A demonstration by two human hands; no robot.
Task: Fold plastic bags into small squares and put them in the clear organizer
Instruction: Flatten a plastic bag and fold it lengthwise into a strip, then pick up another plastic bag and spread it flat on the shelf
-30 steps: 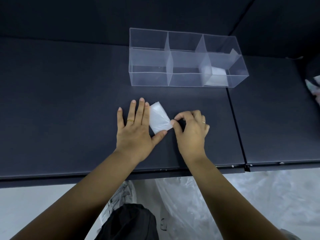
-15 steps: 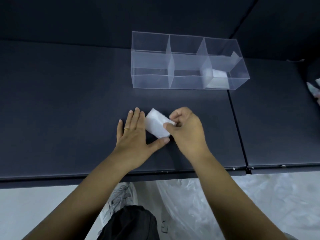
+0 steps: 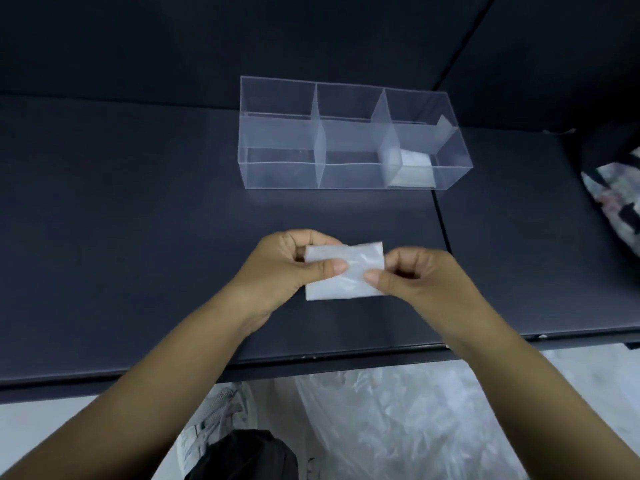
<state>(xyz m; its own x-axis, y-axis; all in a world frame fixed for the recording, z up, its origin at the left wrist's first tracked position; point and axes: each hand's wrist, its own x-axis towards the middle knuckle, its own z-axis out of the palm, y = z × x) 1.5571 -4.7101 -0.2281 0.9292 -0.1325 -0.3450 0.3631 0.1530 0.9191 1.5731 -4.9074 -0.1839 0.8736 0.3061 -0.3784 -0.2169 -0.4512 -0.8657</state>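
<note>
A folded white plastic bag [image 3: 349,275], a small flat rectangle, is held up above the dark table between both hands. My left hand [image 3: 289,265] pinches its left side with the thumb on top. My right hand [image 3: 412,275] pinches its right edge between thumb and curled fingers. The clear organizer [image 3: 282,174] with three compartments stands farther back on the table. Its right compartment holds a folded white bag [image 3: 414,166]; the left and middle compartments look empty.
The dark table [image 3: 138,237] has a seam running back on the right and its front edge just below my forearms. A patterned cloth item [image 3: 616,199] lies at the far right edge. Loose clear plastic [image 3: 398,420] and a grey shoe [image 3: 214,424] are on the floor below.
The folded bag lay on the table under my flat left hand; both hands now pinch it and hold it lifted off the surface, nearer to me.
</note>
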